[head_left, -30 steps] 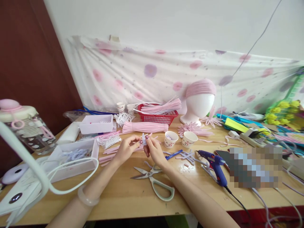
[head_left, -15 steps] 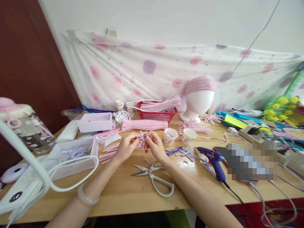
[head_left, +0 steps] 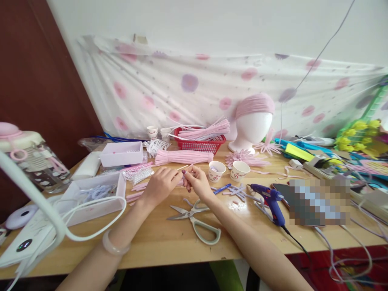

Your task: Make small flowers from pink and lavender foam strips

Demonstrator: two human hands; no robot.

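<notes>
No legible text; red markings [head_left: 215, 178] on paper cups [head_left: 223, 168] [head_left: 240, 169] too small; lit display [head_left: 24, 245] on flat white device [head_left: 39, 234] too blurred

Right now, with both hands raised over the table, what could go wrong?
The scissors lie open below the left hand and right hand, so a lowered wrist might meet a blade. The cup holding pale pieces stands close beside the right hand; a sideways bump could tip it. The glue gun lies with its nozzle close to the lavender strips; if it is hot, which I cannot tell, it might mark them.
</notes>
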